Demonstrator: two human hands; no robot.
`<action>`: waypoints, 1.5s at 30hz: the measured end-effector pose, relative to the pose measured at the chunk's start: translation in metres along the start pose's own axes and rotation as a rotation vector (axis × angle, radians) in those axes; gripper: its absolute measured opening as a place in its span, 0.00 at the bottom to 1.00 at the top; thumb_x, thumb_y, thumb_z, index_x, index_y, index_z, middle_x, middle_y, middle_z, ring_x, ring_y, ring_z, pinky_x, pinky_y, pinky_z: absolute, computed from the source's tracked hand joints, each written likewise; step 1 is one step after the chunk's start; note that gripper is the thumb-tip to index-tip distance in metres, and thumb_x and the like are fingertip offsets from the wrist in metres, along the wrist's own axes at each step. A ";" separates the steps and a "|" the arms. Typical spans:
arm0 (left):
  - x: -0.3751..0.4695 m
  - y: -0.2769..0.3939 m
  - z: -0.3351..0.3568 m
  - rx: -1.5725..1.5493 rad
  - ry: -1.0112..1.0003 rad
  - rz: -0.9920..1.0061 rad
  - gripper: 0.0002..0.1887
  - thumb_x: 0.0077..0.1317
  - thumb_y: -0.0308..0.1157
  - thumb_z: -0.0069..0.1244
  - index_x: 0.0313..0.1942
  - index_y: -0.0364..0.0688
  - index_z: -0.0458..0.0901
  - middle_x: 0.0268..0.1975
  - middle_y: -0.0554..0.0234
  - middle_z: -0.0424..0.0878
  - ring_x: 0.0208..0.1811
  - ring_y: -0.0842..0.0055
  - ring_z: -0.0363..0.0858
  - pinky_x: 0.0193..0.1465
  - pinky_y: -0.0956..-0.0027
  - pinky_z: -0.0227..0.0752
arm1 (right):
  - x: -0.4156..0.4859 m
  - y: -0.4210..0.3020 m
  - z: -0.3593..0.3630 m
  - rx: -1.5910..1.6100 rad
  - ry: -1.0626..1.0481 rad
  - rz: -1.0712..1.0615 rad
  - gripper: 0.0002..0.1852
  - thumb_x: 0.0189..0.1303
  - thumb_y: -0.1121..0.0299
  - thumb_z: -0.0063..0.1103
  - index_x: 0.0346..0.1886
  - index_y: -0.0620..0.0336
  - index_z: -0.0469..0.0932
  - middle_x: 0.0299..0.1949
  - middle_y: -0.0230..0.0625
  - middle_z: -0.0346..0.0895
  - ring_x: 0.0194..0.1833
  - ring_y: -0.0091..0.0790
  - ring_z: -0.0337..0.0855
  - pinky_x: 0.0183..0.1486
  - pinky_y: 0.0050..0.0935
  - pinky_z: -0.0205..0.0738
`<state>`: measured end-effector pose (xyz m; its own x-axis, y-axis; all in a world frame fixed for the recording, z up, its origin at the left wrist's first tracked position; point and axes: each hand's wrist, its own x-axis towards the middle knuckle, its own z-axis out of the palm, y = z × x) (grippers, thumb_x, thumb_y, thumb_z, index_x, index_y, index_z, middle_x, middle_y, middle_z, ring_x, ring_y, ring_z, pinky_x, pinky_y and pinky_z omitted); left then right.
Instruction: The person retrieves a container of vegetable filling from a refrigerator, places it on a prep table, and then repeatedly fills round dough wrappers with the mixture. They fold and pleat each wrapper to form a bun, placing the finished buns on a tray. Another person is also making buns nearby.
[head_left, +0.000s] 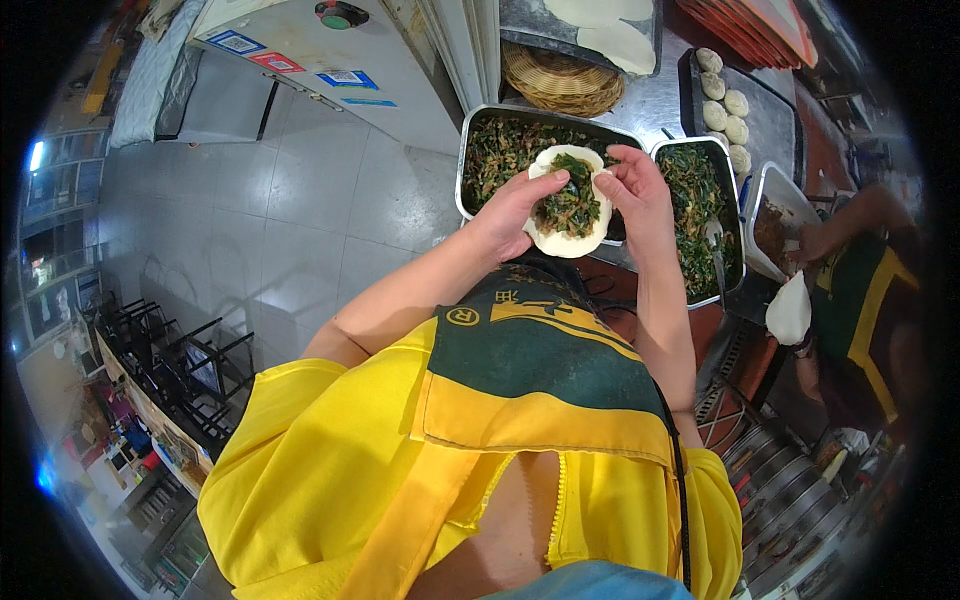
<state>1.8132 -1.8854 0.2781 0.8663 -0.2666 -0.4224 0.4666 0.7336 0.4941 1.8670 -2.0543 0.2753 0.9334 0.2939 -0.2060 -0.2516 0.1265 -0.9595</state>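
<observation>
My left hand (517, 210) cradles a round dough wrapper (571, 244) from the left, its thumb pressing on the chopped green filling (574, 214) in the middle. On the wrapper's upper right edge, my right hand (637, 187) pinches the dough between thumb and finger, with its other fingers curled. The wrapper is still unclosed and its filling shows. Beneath and behind my hands lies a metal tray of chopped greens filling (495, 150). Just right of my right wrist is a second metal tray of greens (686, 202), with a metal spoon (716, 247) in it.
A wicker basket lid (559, 79), a tray of dough sheets (517, 34) and a dark tray (787, 135) with several filled buns (715, 115) stand behind. At right a co-worker holds dough (789, 309) beside a container of brown filling (771, 225). A white cabinet (360, 82) stands at upper left.
</observation>
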 end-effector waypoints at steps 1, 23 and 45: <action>0.000 0.000 0.000 -0.005 -0.008 0.000 0.19 0.70 0.35 0.45 0.57 0.37 0.70 0.52 0.55 0.79 0.52 0.68 0.81 0.56 0.61 0.76 | 0.002 0.000 0.001 0.010 -0.024 0.029 0.08 0.60 0.77 0.61 0.42 0.66 0.77 0.35 0.29 0.78 0.34 0.19 0.77 0.40 0.18 0.70; -0.003 0.005 -0.003 0.334 0.021 -0.067 0.13 0.70 0.31 0.47 0.52 0.38 0.74 0.45 0.64 0.81 0.43 0.79 0.82 0.44 0.71 0.78 | -0.005 -0.001 0.007 -0.210 -0.163 -0.119 0.07 0.59 0.76 0.62 0.39 0.66 0.78 0.34 0.29 0.77 0.32 0.17 0.74 0.35 0.18 0.71; -0.015 0.024 -0.016 0.388 -0.097 -0.324 0.17 0.63 0.26 0.46 0.52 0.35 0.73 0.44 0.62 0.81 0.43 0.79 0.82 0.46 0.71 0.77 | -0.006 -0.012 0.012 -0.435 -0.388 -0.223 0.07 0.53 0.74 0.66 0.33 0.64 0.78 0.27 0.27 0.71 0.24 0.17 0.69 0.28 0.18 0.65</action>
<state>1.8092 -1.8538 0.2844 0.6705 -0.5118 -0.5371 0.7295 0.3229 0.6030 1.8616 -2.0463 0.2907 0.7697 0.6383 0.0149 0.1421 -0.1486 -0.9786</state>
